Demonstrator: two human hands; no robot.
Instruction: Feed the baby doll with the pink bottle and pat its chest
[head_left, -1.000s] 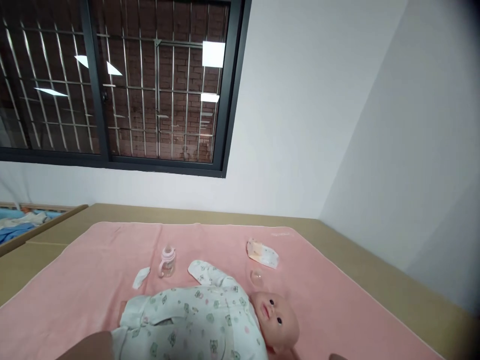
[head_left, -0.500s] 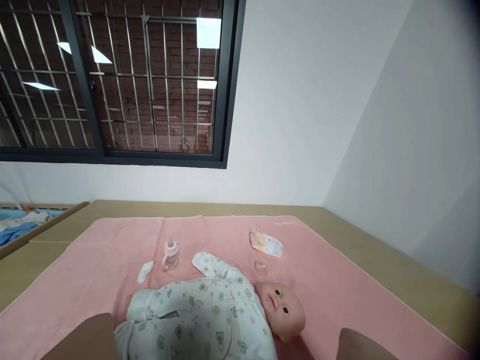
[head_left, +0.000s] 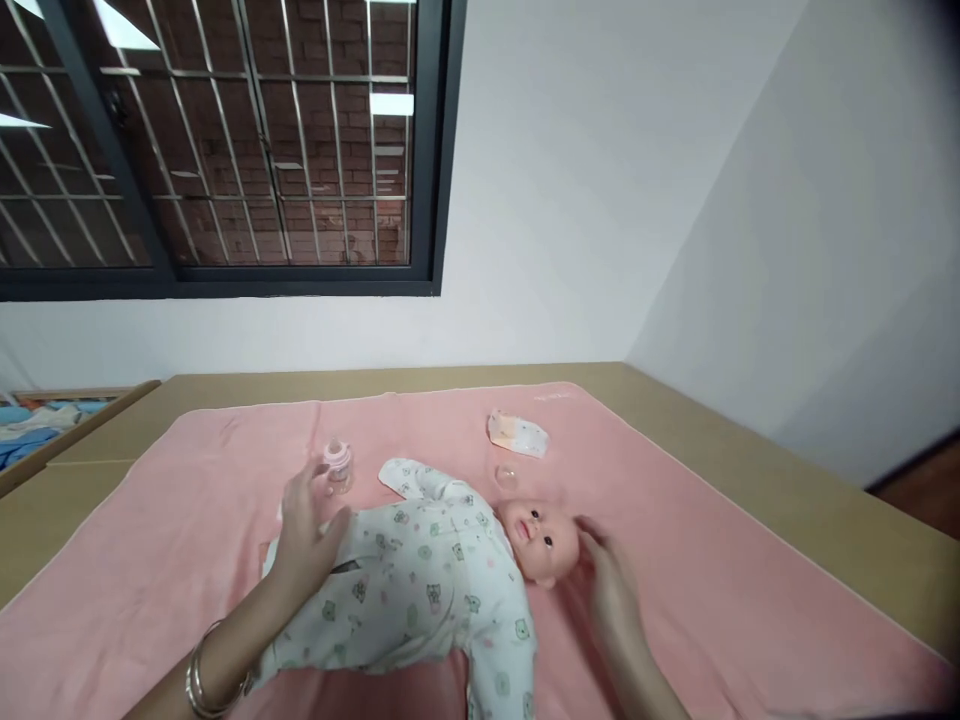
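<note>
A baby doll (head_left: 427,545) in a white, printed long-sleeved suit lies on its back across a pink blanket (head_left: 660,520), its head to the right. Over the doll's lower body is my left hand (head_left: 306,535), thumb apart from the fingers, holding nothing. Its fingertips come close to a small pink-topped baby bottle (head_left: 339,468); whether they touch it I cannot tell. My right hand (head_left: 611,590) is open beside the crown of the doll's head (head_left: 541,540), fingertips at or very near it.
Behind the doll lie a white patterned packet (head_left: 517,434) and a small clear round piece (head_left: 506,478). The blanket covers a wooden tabletop (head_left: 420,380) that meets white walls. At far left, a wooden-edged bin (head_left: 45,432) holds blue and white cloth. A barred window (head_left: 262,150) is above.
Both forearms have come up from the bottom edge, my left hand to the doll's lower body and my right to its head. The view has tilted down, showing more of the doll.
</note>
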